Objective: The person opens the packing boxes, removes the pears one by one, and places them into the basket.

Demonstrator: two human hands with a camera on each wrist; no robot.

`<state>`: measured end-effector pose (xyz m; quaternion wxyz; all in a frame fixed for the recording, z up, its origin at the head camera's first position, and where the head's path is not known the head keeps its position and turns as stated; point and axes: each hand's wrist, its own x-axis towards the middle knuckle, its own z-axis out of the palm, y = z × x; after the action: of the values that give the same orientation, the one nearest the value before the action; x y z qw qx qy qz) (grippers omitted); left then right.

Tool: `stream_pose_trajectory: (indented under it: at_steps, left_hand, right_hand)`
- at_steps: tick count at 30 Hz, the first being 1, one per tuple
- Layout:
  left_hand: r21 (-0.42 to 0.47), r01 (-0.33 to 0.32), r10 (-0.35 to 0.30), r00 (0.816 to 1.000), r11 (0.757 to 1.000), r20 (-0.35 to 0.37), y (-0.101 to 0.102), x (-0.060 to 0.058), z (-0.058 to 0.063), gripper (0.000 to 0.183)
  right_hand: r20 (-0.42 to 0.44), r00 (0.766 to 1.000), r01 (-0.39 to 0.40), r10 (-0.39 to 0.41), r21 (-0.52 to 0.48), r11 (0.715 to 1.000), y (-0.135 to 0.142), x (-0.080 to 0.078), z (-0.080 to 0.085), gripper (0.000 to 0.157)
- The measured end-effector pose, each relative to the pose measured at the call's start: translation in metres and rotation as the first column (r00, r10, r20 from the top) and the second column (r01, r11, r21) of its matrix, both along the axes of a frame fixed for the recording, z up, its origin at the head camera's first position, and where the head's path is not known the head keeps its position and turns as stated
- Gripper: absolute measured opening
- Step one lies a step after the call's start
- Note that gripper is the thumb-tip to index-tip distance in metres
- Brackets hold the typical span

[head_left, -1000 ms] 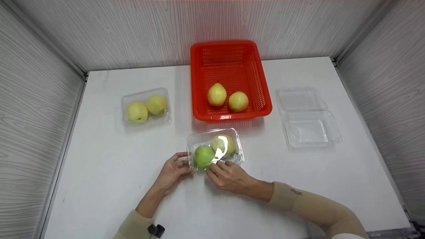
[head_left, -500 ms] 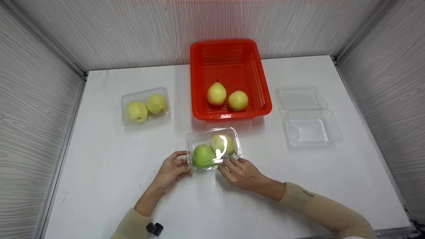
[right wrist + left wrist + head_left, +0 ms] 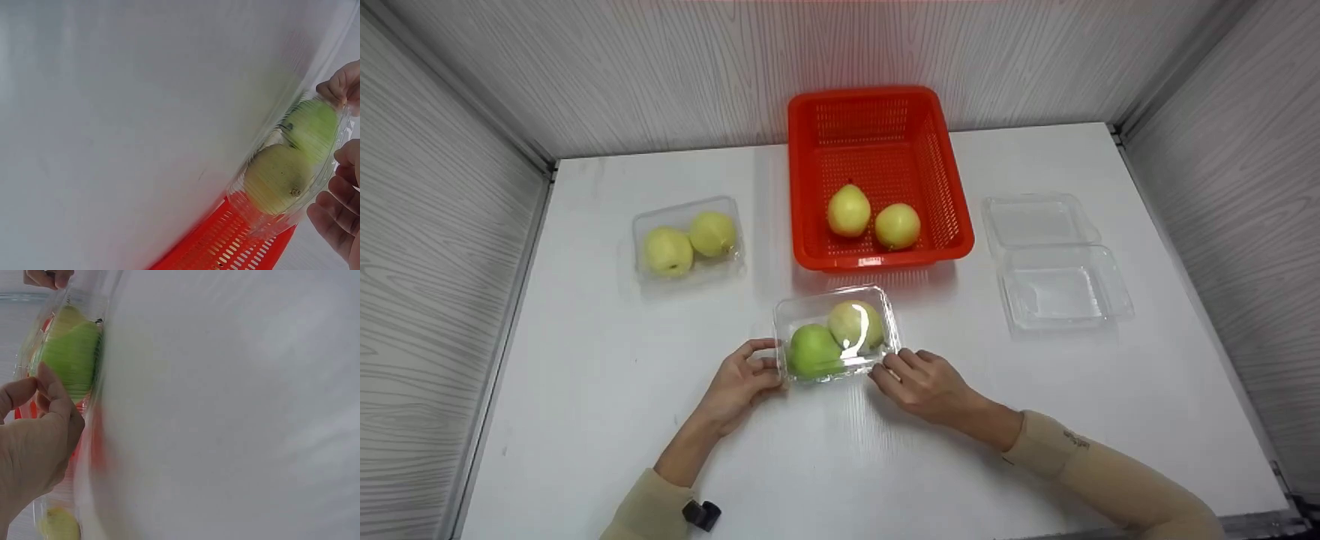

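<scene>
Box in work: clear plastic lidded box (image 3: 806, 306), sitting near the front of the white surface (image 3: 585, 390), just in front of the red plastic basket (image 3: 840, 264). Inside, side by side: a bright green rounded fruit (image 3: 814, 351) and a pale yellow pear (image 3: 855, 324). Lid lies down over both; whether the rim has snapped all the way round, cannot tell.

Left hand (image 3: 739, 386): half-curled at the left side, thumb and fingers pinching the box edge near its front left corner. Right hand (image 3: 926, 390): fingers curled well in, gripping the rim at the front right corner. Judged as sealing the lid along its front edge, probably near the end of that step.

Done, by the look: clear plastic box on the left (image 3: 660, 216), holding two yellow fruits (image 3: 668, 251), its lid apparently down, set well apart from the hands.

Left to do, likely: a yellow pear with a stem (image 3: 849, 213) and a rounder yellow fruit (image 3: 898, 226) lie in the basket's near end; right of the basket, a clear hinged plastic box (image 3: 1054, 289) lies with its lid folded back, fruit not yet in. Estimate: one box packed, one nearly so, one to go.
</scene>
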<state>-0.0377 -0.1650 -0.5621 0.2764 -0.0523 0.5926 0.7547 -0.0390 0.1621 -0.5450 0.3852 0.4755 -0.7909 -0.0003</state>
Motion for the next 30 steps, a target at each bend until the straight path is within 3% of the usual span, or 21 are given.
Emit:
stream_pose_trajectory:
  at_steps: [15, 30]
  left_hand:
    - [0.003, 0.018, -0.018, 1.000, 1.000, -0.014, -0.007, -0.004, 0.003, 0.061]
    - [-0.004, -0.012, 0.012, 1.000, 1.000, 0.009, -0.007, -0.004, 0.004, 0.061]
  right_hand:
    - [0.036, 0.999, 0.002, -0.002, -0.012, 1.000, 0.018, -0.006, -0.001, 0.017]
    - [-0.029, 0.999, -0.021, 0.023, 0.060, 0.998, 0.028, -0.013, -0.005, 0.023]
